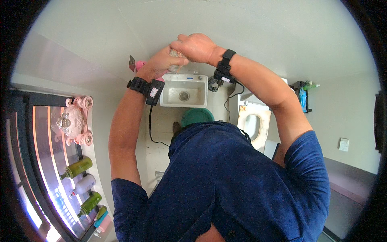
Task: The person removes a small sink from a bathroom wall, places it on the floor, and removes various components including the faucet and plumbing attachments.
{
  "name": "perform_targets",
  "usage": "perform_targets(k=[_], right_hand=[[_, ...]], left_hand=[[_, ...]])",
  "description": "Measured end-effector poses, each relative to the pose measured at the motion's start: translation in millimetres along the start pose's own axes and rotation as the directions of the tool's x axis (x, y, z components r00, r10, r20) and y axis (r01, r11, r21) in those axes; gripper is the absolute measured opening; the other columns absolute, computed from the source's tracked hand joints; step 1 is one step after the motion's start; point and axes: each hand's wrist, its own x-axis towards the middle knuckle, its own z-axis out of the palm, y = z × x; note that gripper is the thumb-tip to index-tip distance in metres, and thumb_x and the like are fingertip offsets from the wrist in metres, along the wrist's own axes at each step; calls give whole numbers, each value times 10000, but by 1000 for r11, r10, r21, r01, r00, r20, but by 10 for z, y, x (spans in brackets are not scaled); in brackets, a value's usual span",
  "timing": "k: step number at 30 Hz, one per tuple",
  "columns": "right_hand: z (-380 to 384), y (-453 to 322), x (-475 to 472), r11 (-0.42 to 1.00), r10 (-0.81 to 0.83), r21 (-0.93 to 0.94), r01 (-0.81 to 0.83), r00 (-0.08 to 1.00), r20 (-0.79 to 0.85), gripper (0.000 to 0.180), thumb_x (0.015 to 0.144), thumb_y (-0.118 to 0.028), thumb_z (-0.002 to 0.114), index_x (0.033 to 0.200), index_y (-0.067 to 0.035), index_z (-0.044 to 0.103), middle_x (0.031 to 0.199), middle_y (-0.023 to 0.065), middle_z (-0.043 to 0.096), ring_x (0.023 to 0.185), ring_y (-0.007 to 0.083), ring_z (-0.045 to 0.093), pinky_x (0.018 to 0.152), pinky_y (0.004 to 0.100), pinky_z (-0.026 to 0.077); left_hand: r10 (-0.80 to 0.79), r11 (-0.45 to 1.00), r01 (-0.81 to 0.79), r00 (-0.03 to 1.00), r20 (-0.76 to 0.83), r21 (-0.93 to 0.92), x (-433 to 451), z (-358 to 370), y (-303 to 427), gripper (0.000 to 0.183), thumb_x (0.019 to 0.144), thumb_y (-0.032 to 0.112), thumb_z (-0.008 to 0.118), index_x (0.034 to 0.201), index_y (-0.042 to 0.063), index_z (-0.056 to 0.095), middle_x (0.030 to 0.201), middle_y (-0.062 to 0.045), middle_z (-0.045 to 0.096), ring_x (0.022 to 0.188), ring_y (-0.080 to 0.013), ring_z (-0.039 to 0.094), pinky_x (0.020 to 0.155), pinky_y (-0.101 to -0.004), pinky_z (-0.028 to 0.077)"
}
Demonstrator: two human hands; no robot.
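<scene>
My left hand (164, 62) grips a pale, translucent object (175, 63) with faint orange marks, its thumb laid across the front. Fingers cover much of that object, so I cannot tell whether it is glass, plastic or cloth. Above it, my right hand (198, 47) is curled into a fist that touches its upper end and the left fingers; what lies inside the fist is hidden. Both hands are raised above the far rim of a white sink (164, 90) with a round metal drain (184, 96). Black straps with small cabled boxes circle both wrists.
Something pink (140, 65) shows behind my left wrist. Below the sink stands a green basin (198, 116). On the right are a toilet seat (263, 127) and a black wall shelf (299, 86). The left windowsill (95, 163) holds a pink carriage ornament (77, 121) and several bottles (80, 167).
</scene>
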Motion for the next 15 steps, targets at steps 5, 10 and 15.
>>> perform_targets(k=[5, 10, 15], right_hand=[[124, 7, 117, 996, 86, -13, -85, 996, 36, 235, 775, -185, 694, 992, -101, 663, 875, 162, 692, 801, 364, 696, 681, 466, 562], [279, 25, 173, 972, 236, -37, -234, 953, 189, 237, 750, -154, 688, 972, -71, 680, 865, 178, 711, 839, 375, 693, 729, 463, 559], [289, -47, 197, 886, 412, 70, -459, 847, 336, 183, 748, -164, 671, 843, -13, 715, 864, 218, 708, 849, 386, 694, 750, 465, 566]], left_hand=[[155, 887, -93, 982, -103, 452, 104, 12, -15, 445, 757, 92, 747, 1157, 8, 571, 1092, -110, 661, 957, -212, 640, 854, -346, 511], [322, 534, -66, 937, -131, 843, 163, 89, -64, 494, 741, 157, 736, 1179, 7, 561, 1040, -211, 677, 976, -356, 652, 857, -406, 516], [319, 303, 205, 898, -302, 931, 191, 35, -194, 469, 777, 327, 751, 1140, 97, 565, 1026, -223, 683, 977, -411, 645, 808, -480, 523]])
